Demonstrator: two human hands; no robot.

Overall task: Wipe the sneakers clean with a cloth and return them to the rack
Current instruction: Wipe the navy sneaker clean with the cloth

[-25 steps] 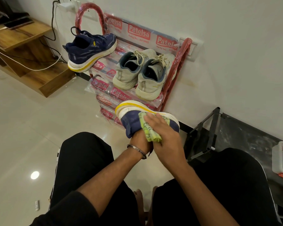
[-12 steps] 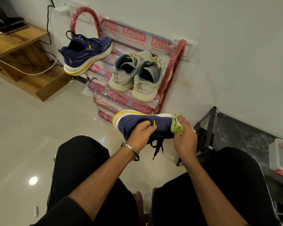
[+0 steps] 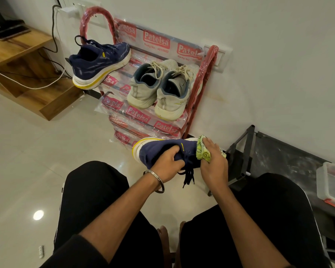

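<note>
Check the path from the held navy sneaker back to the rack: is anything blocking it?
Nothing visible blocks it. The navy sneaker, gripped by the left hand, is just in front of the rack. A free spot shows between the other navy sneaker and the grey pair.

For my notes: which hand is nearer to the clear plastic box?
Right. The right hand, with the cloth, is at the shoe's box-side end; the left hand is farther from the box.

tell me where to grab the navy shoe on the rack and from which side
Probably the heel collar of the navy shoe, from the front. Its heel faces outward and overhangs the left end of the rack, with the opening up and clear; the toe points toward the wall.
</note>
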